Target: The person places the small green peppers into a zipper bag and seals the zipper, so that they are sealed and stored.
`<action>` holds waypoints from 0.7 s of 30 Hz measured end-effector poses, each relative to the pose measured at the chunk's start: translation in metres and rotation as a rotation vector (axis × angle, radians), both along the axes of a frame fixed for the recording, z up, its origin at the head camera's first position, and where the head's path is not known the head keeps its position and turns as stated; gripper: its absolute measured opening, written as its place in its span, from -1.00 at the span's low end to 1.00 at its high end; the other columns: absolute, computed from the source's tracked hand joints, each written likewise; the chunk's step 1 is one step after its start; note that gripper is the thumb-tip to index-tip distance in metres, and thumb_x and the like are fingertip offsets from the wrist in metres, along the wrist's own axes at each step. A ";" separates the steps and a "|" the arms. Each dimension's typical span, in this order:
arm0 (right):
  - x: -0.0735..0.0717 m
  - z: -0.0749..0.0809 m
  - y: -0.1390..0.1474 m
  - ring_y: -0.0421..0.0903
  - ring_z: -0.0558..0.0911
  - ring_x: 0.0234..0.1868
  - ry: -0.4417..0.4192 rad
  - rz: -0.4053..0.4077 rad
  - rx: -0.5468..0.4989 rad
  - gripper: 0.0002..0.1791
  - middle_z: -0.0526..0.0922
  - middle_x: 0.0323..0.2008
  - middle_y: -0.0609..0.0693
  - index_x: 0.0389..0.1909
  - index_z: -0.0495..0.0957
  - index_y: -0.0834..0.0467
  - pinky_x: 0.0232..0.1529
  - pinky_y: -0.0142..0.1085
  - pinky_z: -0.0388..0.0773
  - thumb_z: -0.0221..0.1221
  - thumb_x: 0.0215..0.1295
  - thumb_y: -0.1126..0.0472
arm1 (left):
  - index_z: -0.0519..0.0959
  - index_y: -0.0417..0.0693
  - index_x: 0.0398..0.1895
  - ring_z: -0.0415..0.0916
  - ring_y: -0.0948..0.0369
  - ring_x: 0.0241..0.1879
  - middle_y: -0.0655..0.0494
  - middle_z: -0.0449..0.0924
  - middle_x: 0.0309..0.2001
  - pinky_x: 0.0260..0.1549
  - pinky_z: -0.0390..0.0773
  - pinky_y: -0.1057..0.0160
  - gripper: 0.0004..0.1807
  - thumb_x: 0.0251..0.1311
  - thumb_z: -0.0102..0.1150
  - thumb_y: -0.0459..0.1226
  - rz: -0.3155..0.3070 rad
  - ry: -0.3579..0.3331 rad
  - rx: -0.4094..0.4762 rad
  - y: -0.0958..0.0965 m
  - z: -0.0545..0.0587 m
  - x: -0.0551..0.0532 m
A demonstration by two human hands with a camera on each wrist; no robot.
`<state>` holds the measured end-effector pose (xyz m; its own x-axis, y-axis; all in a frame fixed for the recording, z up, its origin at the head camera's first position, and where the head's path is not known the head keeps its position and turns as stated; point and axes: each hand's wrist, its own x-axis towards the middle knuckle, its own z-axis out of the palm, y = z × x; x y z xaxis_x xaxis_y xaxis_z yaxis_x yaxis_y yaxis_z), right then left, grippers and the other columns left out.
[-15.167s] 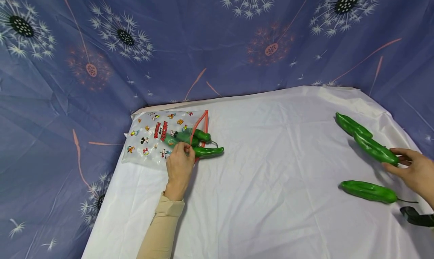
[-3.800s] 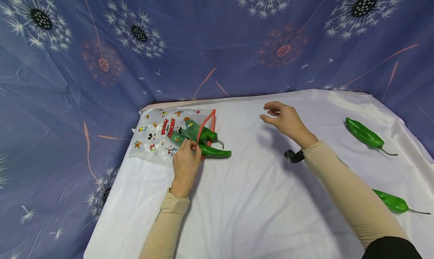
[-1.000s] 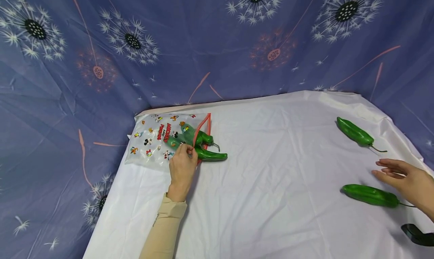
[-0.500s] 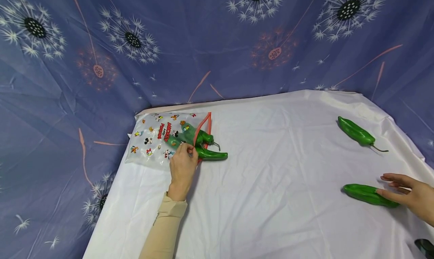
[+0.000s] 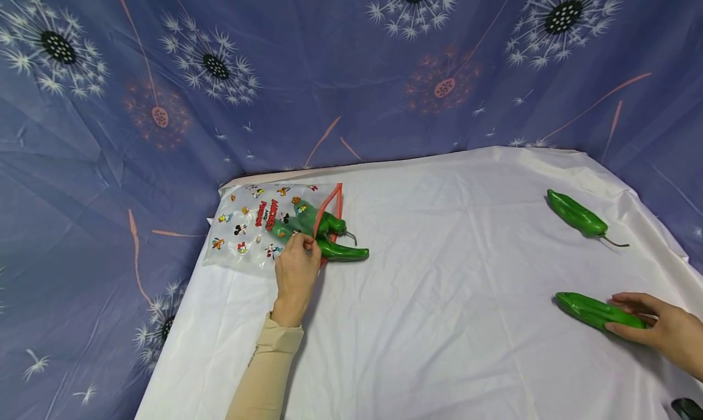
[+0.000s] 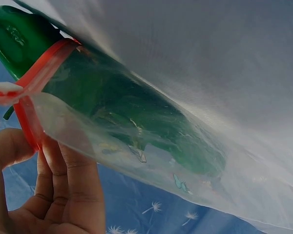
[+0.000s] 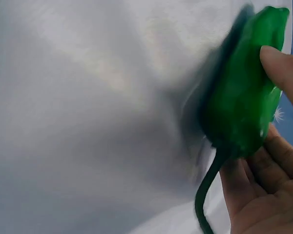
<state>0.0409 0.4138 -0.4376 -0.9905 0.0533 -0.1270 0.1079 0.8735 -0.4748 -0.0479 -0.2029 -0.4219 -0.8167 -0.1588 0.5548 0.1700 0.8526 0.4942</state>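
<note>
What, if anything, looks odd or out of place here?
Nothing looks spilled or damaged. What stands out slightly is the clear printed bag: green peppers poke out past its red-edged mouth, so they are only partly inside. The white cloth is also wrinkled rather than smooth.

A white-covered table point(image 5: 439, 322) bears a printed bag point(image 5: 241, 240) and, apart, a green pepper point(image 5: 575, 214).

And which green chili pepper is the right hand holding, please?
The front green chili pepper at right; the rear one lies untouched, the others in or protruding from the zip bag.
</note>
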 end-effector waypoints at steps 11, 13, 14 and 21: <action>0.015 -0.013 0.007 -0.79 0.14 -0.31 0.082 -0.001 -0.054 -0.36 0.55 -0.19 0.53 -0.02 0.41 0.66 -0.45 -0.68 0.37 0.53 -0.05 0.47 | 0.63 -0.26 -0.37 0.59 -0.03 -0.57 -0.06 0.64 -0.43 -0.59 0.56 -0.04 -0.96 0.19 0.32 -0.47 0.000 -0.004 0.004 -0.001 0.001 0.000; 0.016 -0.013 0.007 -0.79 0.14 -0.31 0.078 -0.006 -0.058 -0.37 0.54 -0.18 0.54 -0.02 0.41 0.67 -0.46 -0.67 0.37 0.52 -0.05 0.49 | 0.63 -0.26 -0.37 0.60 -0.03 -0.56 -0.07 0.64 -0.43 -0.59 0.56 -0.04 -0.96 0.19 0.32 -0.46 0.000 -0.005 0.003 -0.001 0.001 0.000; 0.016 -0.012 0.007 -0.79 0.14 -0.31 0.079 -0.007 -0.057 -0.37 0.54 -0.18 0.54 -0.02 0.41 0.67 -0.46 -0.67 0.37 0.52 -0.04 0.49 | 0.63 -0.26 -0.37 0.60 -0.03 -0.56 -0.07 0.64 -0.43 -0.58 0.56 -0.04 -0.96 0.19 0.32 -0.46 0.001 -0.005 0.003 -0.001 0.001 0.000; 0.014 -0.009 0.006 -0.77 0.20 -0.32 0.105 -0.012 -0.082 -0.38 0.54 -0.19 0.56 -0.02 0.41 0.68 -0.46 -0.67 0.38 0.51 -0.03 0.50 | 0.63 -0.25 -0.37 0.60 -0.03 -0.56 -0.06 0.64 -0.43 -0.58 0.56 -0.03 -0.96 0.18 0.33 -0.46 0.001 -0.008 0.004 0.000 0.002 0.000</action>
<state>0.0547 0.4195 -0.4468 -0.9979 0.0592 -0.0270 0.0642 0.8299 -0.5541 -0.0476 -0.2026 -0.4202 -0.8210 -0.1616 0.5476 0.1655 0.8506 0.4990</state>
